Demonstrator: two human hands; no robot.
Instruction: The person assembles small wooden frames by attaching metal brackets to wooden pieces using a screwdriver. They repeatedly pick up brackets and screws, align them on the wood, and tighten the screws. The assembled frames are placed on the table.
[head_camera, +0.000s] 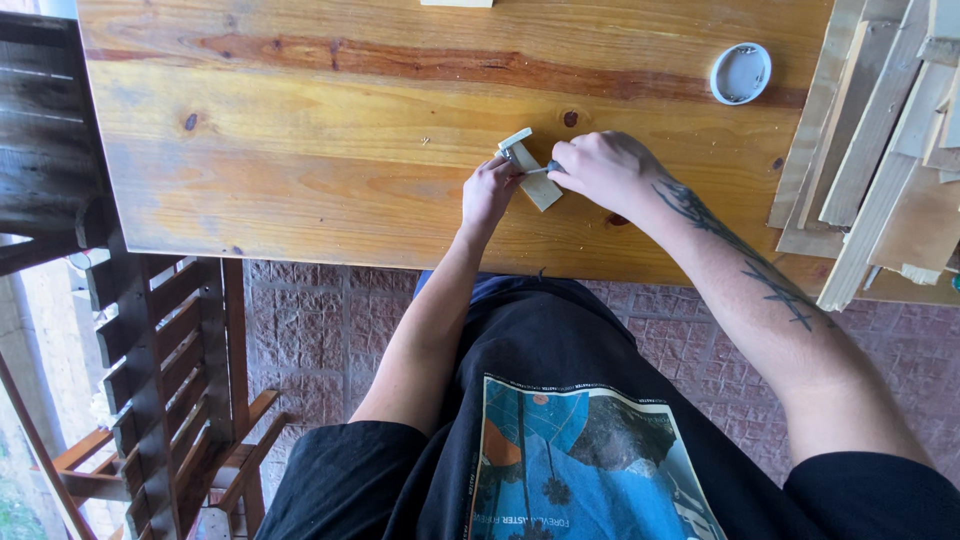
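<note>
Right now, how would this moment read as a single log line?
left hand: steadies small wood piece | right hand: grips small tool, tip on wood | wooden table | round white lid | wood slats

- No labels, signs or screens anywhere I look.
- The only container of any kind is a small round white tin (741, 73) with a grey rim, lying on the far right of my bench (300, 130), near the stacked boards.

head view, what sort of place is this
Probably a home patio used for woodworking: a varnished pine table, a stack of wood offcuts, a brick-paved floor and a folding wooden chair.
</note>
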